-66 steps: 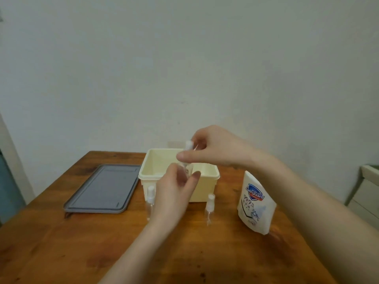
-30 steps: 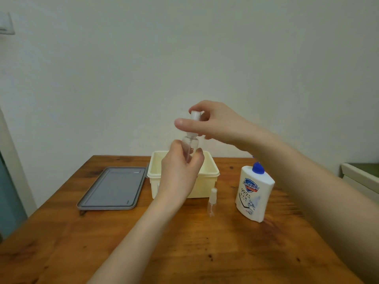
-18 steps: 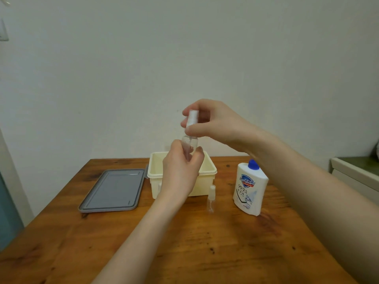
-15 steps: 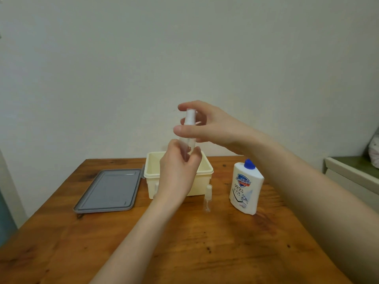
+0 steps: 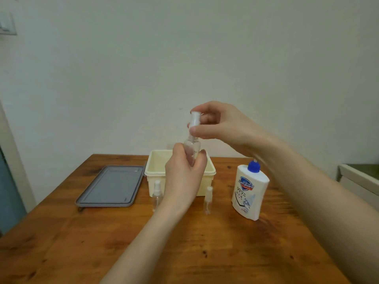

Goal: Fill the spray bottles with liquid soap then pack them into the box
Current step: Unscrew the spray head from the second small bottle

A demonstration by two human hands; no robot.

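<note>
I hold a small clear spray bottle (image 5: 191,147) upright above the cream box (image 5: 209,174). My left hand (image 5: 184,177) grips its body from below. My right hand (image 5: 220,125) pinches its white spray top (image 5: 194,119) between thumb and fingers. Two more clear spray bottles stand on the table in front of the box, one at the left (image 5: 157,194), one at the right (image 5: 208,199). The white liquid soap bottle (image 5: 249,193) with a blue cap stands to the right of the box.
The grey box lid (image 5: 111,186) lies flat to the left of the box on the wooden table (image 5: 184,242). A pale cabinet edge (image 5: 361,179) shows at the far right. The wall is right behind the table.
Both hands lifted the spray bottle from just above the box to well above it. My right hand's fingers have shifted their grip around the spray top.
</note>
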